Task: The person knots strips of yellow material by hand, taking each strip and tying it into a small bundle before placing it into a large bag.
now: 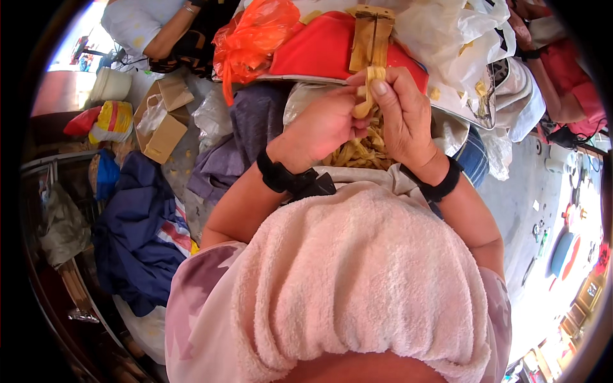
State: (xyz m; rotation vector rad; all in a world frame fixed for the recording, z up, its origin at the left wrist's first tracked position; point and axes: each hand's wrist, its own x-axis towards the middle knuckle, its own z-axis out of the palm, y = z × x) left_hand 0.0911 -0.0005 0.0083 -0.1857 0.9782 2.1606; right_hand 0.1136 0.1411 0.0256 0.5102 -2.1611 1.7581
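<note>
Just short of the table's near edge, my two hands meet around a pale yellow, bendy strip [375,75] that is folded over into a loop. My right hand [407,116] pinches its upper part between thumb and fingers. The fingers of my left hand [327,122] are curled at the strip's lower end, partly hidden behind it. Below both hands, a heap of similar yellowish strips [361,153] lies in a light cloth or bag over my lap. A wooden block with a slot-like gap [372,38] rests on the table straight ahead of my hands.
On the table are a red cloth [317,48], an orange-red plastic bag [255,41] and a white plastic bag [447,41]. A cardboard box [163,124] and dark blue cloth [137,230] lie at left. Other people sit across the table, at left [169,35] and right [568,83].
</note>
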